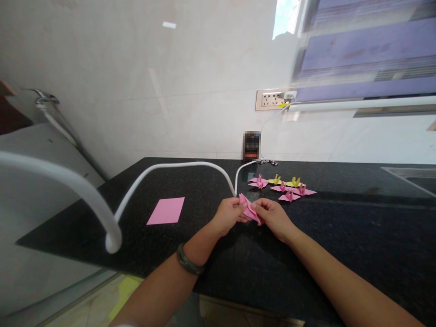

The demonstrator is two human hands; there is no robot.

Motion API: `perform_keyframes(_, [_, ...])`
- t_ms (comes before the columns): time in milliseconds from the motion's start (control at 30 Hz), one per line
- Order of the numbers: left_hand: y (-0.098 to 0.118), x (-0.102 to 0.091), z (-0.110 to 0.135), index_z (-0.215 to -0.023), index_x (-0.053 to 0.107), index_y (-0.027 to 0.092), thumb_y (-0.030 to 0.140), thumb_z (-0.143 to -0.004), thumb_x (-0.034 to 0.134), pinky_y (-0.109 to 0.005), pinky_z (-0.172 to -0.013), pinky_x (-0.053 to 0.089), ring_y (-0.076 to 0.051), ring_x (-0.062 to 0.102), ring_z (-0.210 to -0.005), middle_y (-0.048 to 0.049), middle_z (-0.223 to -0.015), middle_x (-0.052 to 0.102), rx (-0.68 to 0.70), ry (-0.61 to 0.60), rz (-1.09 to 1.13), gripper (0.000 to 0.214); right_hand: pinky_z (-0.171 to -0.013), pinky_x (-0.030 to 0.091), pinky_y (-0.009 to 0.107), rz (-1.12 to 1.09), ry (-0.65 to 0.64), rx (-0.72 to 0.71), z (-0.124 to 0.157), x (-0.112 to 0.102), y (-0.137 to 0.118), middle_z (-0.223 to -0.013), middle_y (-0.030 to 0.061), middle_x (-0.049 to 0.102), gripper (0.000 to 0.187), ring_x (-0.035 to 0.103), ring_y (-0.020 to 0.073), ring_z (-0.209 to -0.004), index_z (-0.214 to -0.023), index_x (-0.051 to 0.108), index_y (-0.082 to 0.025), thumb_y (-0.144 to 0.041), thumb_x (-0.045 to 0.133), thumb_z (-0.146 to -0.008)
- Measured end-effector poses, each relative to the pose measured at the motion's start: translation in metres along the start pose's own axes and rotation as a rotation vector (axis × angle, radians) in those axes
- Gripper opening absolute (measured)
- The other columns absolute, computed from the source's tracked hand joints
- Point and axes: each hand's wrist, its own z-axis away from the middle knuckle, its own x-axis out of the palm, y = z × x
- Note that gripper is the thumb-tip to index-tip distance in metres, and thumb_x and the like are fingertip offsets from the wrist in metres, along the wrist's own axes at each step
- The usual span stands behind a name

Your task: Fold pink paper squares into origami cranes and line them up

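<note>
L hand (229,213) & R hand (272,214) both pinching the half-folded pink paper piece (249,208) by its ends, just above the black stone counter (340,236), thick white cable (170,169) right behind: uneven pull prob tears a crease, or a knuckle bumps the cable & skews the fold.

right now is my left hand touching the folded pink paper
Touching. The head view shows the left hand pinching one end of the folded pink paper, with no gap between them. The right hand grips the other end.
</note>
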Motion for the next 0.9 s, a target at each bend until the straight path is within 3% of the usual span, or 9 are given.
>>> perform_keyframes(267, [0.002, 0.003, 0.002, -0.076, 0.053, 0.01, 0.045, -0.069, 0.048, -0.021, -0.049, 0.045, -0.012, 0.058, -0.053, -0.005, -0.059, 0.059, 0.004, -0.028, -0.053, 0.036, -0.038, 0.029, 0.019, 0.099, 0.023, -0.027, 0.001, -0.001, -0.003, -0.046, -0.0045, 0.044, 0.023, 0.036, 0.0062, -0.037, -0.06, 0.049, -0.017, -0.038, 0.049, -0.069])
perform_keyframes(467, [0.0, -0.001, 0.0, -0.074, 0.057, 0.01, 0.037, -0.064, 0.056, -0.016, -0.045, 0.037, -0.006, 0.048, -0.049, -0.0016, -0.062, 0.056, 0.157, 0.031, -0.173, 0.029, -0.038, 0.029, 0.019, 0.147, -0.017, -0.046, 0.002, -0.004, -0.005, -0.047, -0.0043, 0.046, 0.019, 0.038, 0.0062, -0.038, -0.061, 0.051, -0.016, -0.034, 0.051, -0.068])
perform_keyframes(700, [0.0, -0.004, 0.001, -0.074, 0.055, 0.01, 0.034, -0.062, 0.059, -0.014, -0.037, 0.031, -0.004, 0.042, -0.039, 0.0019, -0.05, 0.05, 0.146, 0.02, -0.16, 0.027, -0.038, 0.032, 0.018, 0.145, -0.047, -0.021, 0.001, -0.008, -0.008, -0.047, -0.0042, 0.047, 0.024, 0.04, 0.0055, -0.038, -0.062, 0.053, -0.015, -0.038, 0.053, -0.066])
perform_keyframes(900, [0.001, -0.003, -0.003, -0.075, 0.046, 0.013, 0.032, -0.064, 0.058, -0.018, -0.043, 0.042, -0.01, 0.056, -0.049, -0.0015, -0.06, 0.057, 0.056, 0.179, 0.011, 0.026, -0.039, 0.039, 0.019, 0.042, -0.047, -0.01, 0.004, -0.005, -0.013, -0.057, -0.0027, 0.05, 0.034, 0.044, 0.0073, -0.045, -0.089, 0.052, -0.017, -0.041, 0.054, -0.066])
